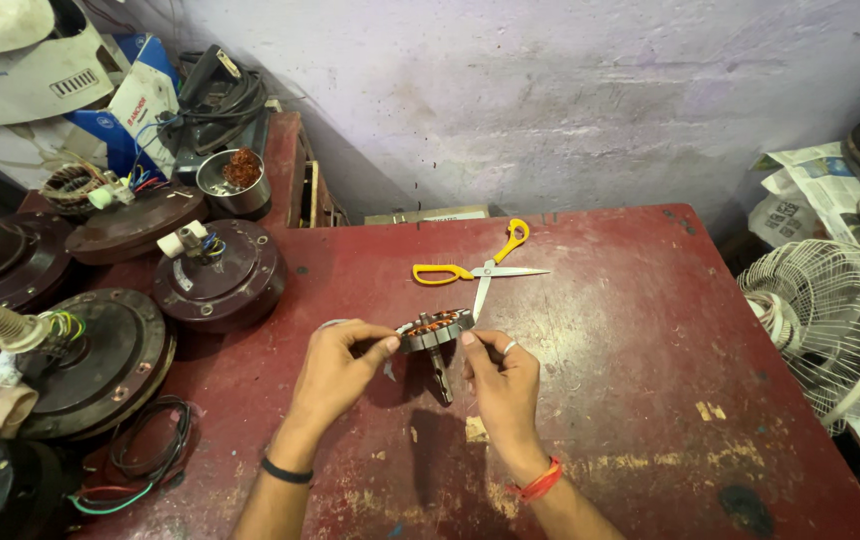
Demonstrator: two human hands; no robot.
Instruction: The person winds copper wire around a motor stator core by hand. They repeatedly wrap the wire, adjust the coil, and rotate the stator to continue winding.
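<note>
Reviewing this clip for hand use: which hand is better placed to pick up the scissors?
Probably the right hand. The open yellow-handled scissors lie just beyond it on the red table; the left hand sits farther off. Both grip the wound stator.

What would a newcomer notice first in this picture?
At the centre of the red table, the left hand and right hand hold a copper-wound fan stator between them. Yellow-handled scissors lie open just behind it, and brown ceiling fan motors crowd the left edge.
</note>
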